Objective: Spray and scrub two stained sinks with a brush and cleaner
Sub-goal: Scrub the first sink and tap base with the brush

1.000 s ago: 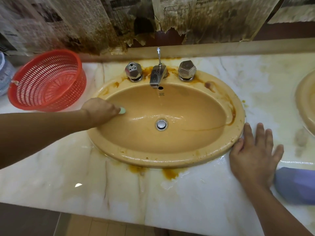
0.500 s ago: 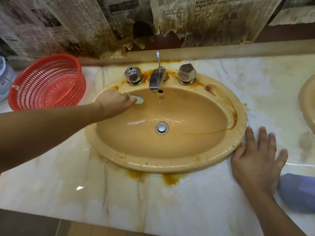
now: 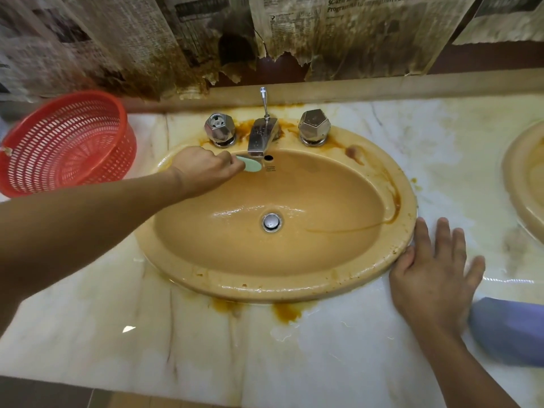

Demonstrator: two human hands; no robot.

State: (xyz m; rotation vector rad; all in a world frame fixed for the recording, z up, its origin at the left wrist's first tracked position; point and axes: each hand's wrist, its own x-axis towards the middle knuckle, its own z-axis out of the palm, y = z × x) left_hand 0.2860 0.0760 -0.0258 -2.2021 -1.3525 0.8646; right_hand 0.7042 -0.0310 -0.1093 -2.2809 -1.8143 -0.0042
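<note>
Head view: left hand clenches brush; right hand flat, released, on counter.

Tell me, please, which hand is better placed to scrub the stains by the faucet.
Left: the left hand grips the brush below the faucet; the right hand lies flat on the counter.

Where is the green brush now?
Head view: the left hand holds the brush at the back wall of the sink, just below the faucet.
</note>
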